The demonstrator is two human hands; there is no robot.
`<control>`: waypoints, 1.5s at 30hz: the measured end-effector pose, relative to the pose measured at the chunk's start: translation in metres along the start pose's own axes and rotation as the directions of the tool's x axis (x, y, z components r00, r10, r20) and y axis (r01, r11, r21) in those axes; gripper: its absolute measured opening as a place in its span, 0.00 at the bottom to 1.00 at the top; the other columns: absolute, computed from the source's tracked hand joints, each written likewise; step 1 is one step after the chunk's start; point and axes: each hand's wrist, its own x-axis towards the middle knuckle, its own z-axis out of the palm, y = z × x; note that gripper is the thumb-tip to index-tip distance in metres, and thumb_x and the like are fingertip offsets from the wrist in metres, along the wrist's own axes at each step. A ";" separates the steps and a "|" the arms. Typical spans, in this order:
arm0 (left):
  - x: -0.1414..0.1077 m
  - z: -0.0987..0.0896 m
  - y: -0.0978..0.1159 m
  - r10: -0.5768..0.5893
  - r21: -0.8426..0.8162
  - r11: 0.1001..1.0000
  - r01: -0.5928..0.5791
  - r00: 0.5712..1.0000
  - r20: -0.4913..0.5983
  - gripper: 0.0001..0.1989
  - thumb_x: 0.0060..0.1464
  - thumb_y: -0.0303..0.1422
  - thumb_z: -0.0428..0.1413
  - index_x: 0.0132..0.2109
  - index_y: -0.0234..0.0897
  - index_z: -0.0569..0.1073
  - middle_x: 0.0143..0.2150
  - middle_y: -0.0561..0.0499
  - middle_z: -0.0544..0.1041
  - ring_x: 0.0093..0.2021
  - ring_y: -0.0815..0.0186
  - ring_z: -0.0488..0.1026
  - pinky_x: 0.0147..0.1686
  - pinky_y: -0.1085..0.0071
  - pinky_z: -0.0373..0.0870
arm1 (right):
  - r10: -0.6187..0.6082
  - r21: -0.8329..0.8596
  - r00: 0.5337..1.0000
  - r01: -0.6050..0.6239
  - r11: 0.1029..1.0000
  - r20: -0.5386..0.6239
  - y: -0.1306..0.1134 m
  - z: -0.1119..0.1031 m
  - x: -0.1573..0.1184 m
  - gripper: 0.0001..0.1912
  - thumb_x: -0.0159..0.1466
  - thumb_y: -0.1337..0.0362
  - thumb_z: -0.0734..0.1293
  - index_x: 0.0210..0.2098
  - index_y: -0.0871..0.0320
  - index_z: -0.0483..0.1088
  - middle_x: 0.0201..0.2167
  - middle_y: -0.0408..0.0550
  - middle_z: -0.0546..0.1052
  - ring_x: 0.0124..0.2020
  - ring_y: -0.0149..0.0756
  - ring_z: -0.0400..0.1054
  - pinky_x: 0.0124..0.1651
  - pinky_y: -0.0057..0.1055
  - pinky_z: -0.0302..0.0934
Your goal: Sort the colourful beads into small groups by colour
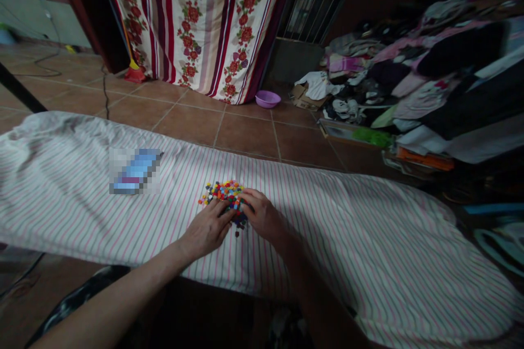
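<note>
While leaning over a striped, cloth-draped counter (368, 229), have the left hand (209, 226) palm down at the near left side of a heap of small coloured pieces (225, 190), with fingers slightly parted and reaching in among them. Have the right hand (262, 217) at the right side of the same heap, with thumb and fingers loosely bent and the grip partly open. Cannot tell, for either grip, about any hold on a single piece (too small, and partly covered by the fingers). Find the heap near the middle of the counter, spread loosely between and just beyond the hands, in red, orange, yellow, green, blue and darker tones. See one dark piece (237, 234) lying at the near fringe, between the hands. Notice, well to the left on the cloth, a flat bluish item (137, 172) (pixelated, so hard to name). Make out, beyond the counter, a purple basin (268, 100) on the tiled floor (245, 131) beside a flowered curtain (204, 27), and to the right a dim jumble of clothes (442, 60).
</note>
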 end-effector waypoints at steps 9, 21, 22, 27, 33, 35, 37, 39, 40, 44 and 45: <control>0.027 0.000 0.005 -0.070 0.143 0.987 0.074 0.997 -0.035 0.16 0.58 0.30 0.47 0.51 0.40 0.72 0.44 0.44 0.72 0.45 0.58 0.65 0.45 0.59 0.69 | -0.053 0.039 0.993 0.058 0.998 -0.109 0.012 0.003 0.004 0.18 0.64 0.70 0.56 0.45 0.57 0.75 0.46 0.53 0.76 0.49 0.40 0.70 0.55 0.41 0.65; 0.048 0.005 0.005 -0.112 0.218 0.968 0.122 0.992 -0.058 0.13 0.60 0.35 0.45 0.44 0.40 0.74 0.44 0.45 0.71 0.46 0.57 0.63 0.46 0.58 0.64 | 0.014 0.046 0.997 -0.010 0.999 -0.073 0.021 0.001 0.002 0.18 0.63 0.71 0.56 0.44 0.60 0.75 0.46 0.55 0.75 0.49 0.39 0.69 0.56 0.38 0.64; 0.048 0.004 0.004 -0.128 0.223 0.965 0.137 0.990 -0.053 0.13 0.60 0.35 0.45 0.44 0.40 0.74 0.44 0.45 0.71 0.46 0.57 0.63 0.45 0.58 0.64 | 0.008 0.054 0.998 -0.005 0.999 -0.069 0.021 0.001 0.002 0.18 0.63 0.72 0.56 0.44 0.60 0.75 0.46 0.55 0.76 0.49 0.38 0.69 0.56 0.38 0.64; 0.045 -0.006 -0.003 -0.176 0.244 0.953 0.182 0.983 -0.047 0.12 0.59 0.35 0.47 0.43 0.41 0.74 0.47 0.47 0.71 0.47 0.58 0.63 0.44 0.59 0.64 | -0.033 0.089 0.997 0.040 0.995 -0.073 0.019 0.002 0.003 0.18 0.63 0.72 0.56 0.44 0.59 0.75 0.46 0.53 0.76 0.49 0.38 0.70 0.56 0.39 0.64; 0.033 -0.016 -0.017 -0.183 0.223 0.956 0.188 0.982 -0.045 0.13 0.59 0.35 0.47 0.44 0.41 0.75 0.48 0.48 0.72 0.49 0.57 0.63 0.46 0.59 0.66 | -0.055 0.066 0.994 0.062 0.996 -0.096 0.014 -0.004 0.003 0.17 0.64 0.71 0.56 0.43 0.58 0.75 0.46 0.53 0.76 0.50 0.38 0.69 0.56 0.38 0.63; 0.027 -0.018 -0.022 -0.173 0.195 0.964 0.180 0.984 -0.051 0.13 0.60 0.34 0.47 0.44 0.41 0.75 0.50 0.48 0.72 0.50 0.57 0.62 0.48 0.59 0.67 | 0.015 -0.002 0.995 -0.015 1.000 -0.103 0.013 -0.009 0.003 0.16 0.63 0.71 0.57 0.42 0.59 0.75 0.43 0.53 0.77 0.47 0.38 0.70 0.53 0.36 0.65; 0.020 -0.022 -0.025 -0.153 0.176 0.971 0.161 0.986 -0.060 0.14 0.60 0.33 0.46 0.45 0.40 0.75 0.52 0.47 0.71 0.51 0.58 0.62 0.49 0.59 0.68 | 0.121 -0.112 0.986 -0.135 0.985 -0.117 0.014 -0.014 0.001 0.15 0.62 0.71 0.58 0.41 0.61 0.76 0.40 0.54 0.77 0.43 0.39 0.71 0.50 0.34 0.65; 0.012 -0.025 -0.025 -0.141 0.172 0.973 0.152 0.987 -0.073 0.14 0.59 0.32 0.46 0.46 0.40 0.74 0.54 0.46 0.70 0.51 0.58 0.63 0.50 0.58 0.69 | 0.230 -0.214 0.966 -0.252 0.944 -0.120 0.015 -0.017 0.000 0.15 0.61 0.71 0.59 0.41 0.61 0.76 0.38 0.55 0.77 0.41 0.39 0.71 0.47 0.32 0.64; 0.008 -0.026 -0.025 -0.145 0.173 0.972 0.157 0.986 -0.080 0.14 0.59 0.32 0.46 0.47 0.40 0.74 0.55 0.45 0.69 0.51 0.58 0.63 0.49 0.58 0.69 | 0.276 -0.247 0.955 -0.294 0.923 -0.107 0.015 -0.017 0.000 0.15 0.61 0.70 0.59 0.42 0.61 0.76 0.38 0.55 0.77 0.40 0.38 0.71 0.46 0.31 0.64; -0.005 -0.027 -0.025 -0.232 0.176 0.953 0.246 0.968 -0.096 0.16 0.60 0.35 0.46 0.51 0.42 0.72 0.53 0.44 0.69 0.49 0.59 0.65 0.44 0.60 0.73 | 0.321 -0.256 0.947 -0.309 0.916 0.008 0.010 -0.013 0.001 0.16 0.62 0.72 0.59 0.44 0.60 0.75 0.38 0.52 0.78 0.40 0.36 0.71 0.46 0.29 0.62; -0.007 -0.026 -0.026 -0.251 0.171 0.949 0.264 0.963 -0.097 0.16 0.60 0.36 0.46 0.52 0.43 0.71 0.53 0.44 0.69 0.49 0.59 0.66 0.44 0.60 0.73 | 0.308 -0.240 0.951 -0.293 0.925 0.027 0.009 -0.011 0.002 0.17 0.62 0.72 0.58 0.44 0.60 0.75 0.38 0.52 0.78 0.41 0.36 0.71 0.47 0.29 0.62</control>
